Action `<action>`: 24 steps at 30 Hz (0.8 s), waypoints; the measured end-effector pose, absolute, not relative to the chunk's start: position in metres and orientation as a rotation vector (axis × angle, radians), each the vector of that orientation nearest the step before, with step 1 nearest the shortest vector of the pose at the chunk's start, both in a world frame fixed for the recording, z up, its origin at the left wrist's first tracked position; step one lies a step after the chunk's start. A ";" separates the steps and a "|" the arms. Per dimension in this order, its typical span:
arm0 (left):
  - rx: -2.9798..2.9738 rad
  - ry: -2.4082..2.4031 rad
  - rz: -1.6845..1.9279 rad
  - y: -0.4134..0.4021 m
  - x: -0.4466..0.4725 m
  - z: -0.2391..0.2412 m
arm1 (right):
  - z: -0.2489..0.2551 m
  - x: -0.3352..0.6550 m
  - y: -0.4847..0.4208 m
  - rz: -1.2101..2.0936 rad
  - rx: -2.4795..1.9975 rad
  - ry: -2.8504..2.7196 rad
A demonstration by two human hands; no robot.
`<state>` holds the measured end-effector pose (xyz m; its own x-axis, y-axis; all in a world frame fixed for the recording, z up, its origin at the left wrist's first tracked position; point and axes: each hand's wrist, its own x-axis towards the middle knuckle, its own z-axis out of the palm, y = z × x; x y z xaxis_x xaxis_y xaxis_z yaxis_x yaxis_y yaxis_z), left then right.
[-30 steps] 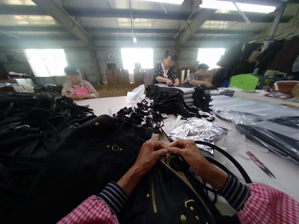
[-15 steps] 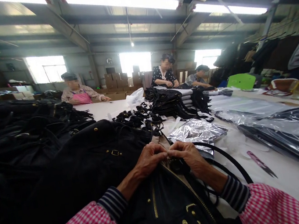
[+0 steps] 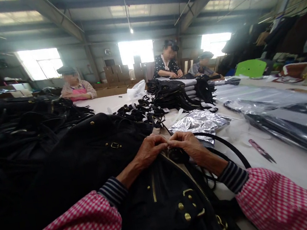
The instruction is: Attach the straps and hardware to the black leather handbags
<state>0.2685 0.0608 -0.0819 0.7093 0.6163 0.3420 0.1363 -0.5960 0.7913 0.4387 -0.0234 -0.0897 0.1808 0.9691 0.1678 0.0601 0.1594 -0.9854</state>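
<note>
A black handbag [image 3: 169, 211] with gold studs and buckles lies in front of me. Its gold-toothed zip [image 3: 189, 176] runs up to beige lining [image 3: 160, 131] at the bag's opening. Right over that opening, the fingertips of both hands meet in a pinch. My left hand [image 3: 149, 149] comes in from the left, thumb and forefinger pressed together. Opposite it, my right hand [image 3: 188, 146] pinches the same way, touching or nearly touching the left fingertips. Whatever small piece is between them is hidden. A black strap [image 3: 233, 145] loops out on the right side.
Black bags are heaped on the left [image 3: 24, 129]. Beyond my hands lie small black straps [image 3: 139, 109], a stack of black pieces [image 3: 180, 94] and crinkled clear plastic [image 3: 200, 121]. Thread snips [image 3: 261, 151] and plastic-wrapped goods [image 3: 290, 114] are to the right. Several people sit across the table.
The view has tilted down slightly, so everything sits higher in it. Both hands keep their pinch at the bag's opening. A co-worker at the far left has drawn an arm in.
</note>
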 end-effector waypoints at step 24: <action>3.179 0.337 0.431 0.015 0.236 0.019 | -0.076 0.493 -0.111 -0.058 -1.878 -2.194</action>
<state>0.2364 0.0148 0.0192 0.9426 0.1943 0.2715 0.2167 -0.9747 -0.0546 0.4933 -0.1114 -0.0763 -0.1363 0.9668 0.2162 0.9769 0.1675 -0.1330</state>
